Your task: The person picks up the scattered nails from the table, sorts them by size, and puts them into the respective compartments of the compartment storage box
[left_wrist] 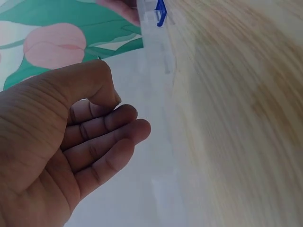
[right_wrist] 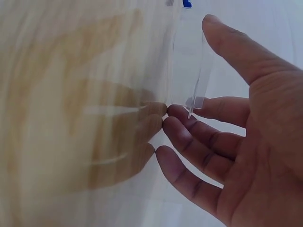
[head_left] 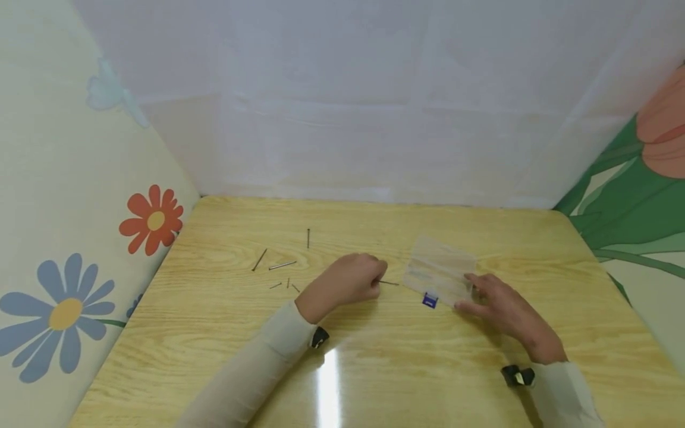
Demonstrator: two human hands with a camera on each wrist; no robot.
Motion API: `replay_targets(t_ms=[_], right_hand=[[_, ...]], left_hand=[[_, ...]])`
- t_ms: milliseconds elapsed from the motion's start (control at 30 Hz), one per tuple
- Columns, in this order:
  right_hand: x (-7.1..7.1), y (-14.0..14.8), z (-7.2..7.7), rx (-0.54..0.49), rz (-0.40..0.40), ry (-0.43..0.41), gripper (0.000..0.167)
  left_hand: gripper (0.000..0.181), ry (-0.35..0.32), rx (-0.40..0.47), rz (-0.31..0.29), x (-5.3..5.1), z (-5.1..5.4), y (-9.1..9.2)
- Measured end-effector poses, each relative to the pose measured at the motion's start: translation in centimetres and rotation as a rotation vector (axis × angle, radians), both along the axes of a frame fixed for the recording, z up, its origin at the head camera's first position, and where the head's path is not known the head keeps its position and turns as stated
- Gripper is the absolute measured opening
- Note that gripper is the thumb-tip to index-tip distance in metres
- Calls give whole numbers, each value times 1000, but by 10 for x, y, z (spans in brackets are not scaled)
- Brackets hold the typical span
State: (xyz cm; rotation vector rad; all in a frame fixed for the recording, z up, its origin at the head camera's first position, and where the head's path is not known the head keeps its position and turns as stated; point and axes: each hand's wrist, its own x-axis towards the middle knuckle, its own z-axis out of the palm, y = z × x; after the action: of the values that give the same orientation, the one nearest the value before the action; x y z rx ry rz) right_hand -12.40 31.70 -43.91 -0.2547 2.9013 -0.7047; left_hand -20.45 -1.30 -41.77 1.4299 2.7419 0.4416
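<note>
My left hand (head_left: 357, 277) pinches a thin dark nail (head_left: 390, 283) between thumb and forefinger, its free end pointing right toward a clear plastic box (head_left: 441, 264). In the left wrist view the pinching fingers largely hide the nail. The box rests on the table with a blue latch (head_left: 430, 300) on its near side; I cannot tell how its lid stands. My right hand (head_left: 503, 306) is at the box's right side, thumb at the near corner. In the right wrist view its fingers (right_wrist: 208, 151) are loosely bent, fingertips on the table beside the box, thumb spread apart.
Left of my left hand lie three longer nails, one upper nail (head_left: 308, 238), one slanted nail (head_left: 259, 260) and one lower nail (head_left: 282, 265). Short nails (head_left: 288, 283) lie nearer my left forearm. A pale wall (head_left: 342, 119) stands behind the wooden table (head_left: 407, 368).
</note>
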Motion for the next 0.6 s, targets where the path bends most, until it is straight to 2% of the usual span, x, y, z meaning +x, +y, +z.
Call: replay_targets(t_ms=[133, 333, 600], right_hand=[[0, 1, -1, -8, -4, -2, 82], [1, 2, 0, -7, -19, -8, 84], [1, 1, 1, -33, -23, -14, 83]], left_hand=[[28, 9, -2, -12, -3, 4, 8], [23, 43, -46, -4, -10, 0, 23], [14, 126, -90, -2, -16, 0, 39]])
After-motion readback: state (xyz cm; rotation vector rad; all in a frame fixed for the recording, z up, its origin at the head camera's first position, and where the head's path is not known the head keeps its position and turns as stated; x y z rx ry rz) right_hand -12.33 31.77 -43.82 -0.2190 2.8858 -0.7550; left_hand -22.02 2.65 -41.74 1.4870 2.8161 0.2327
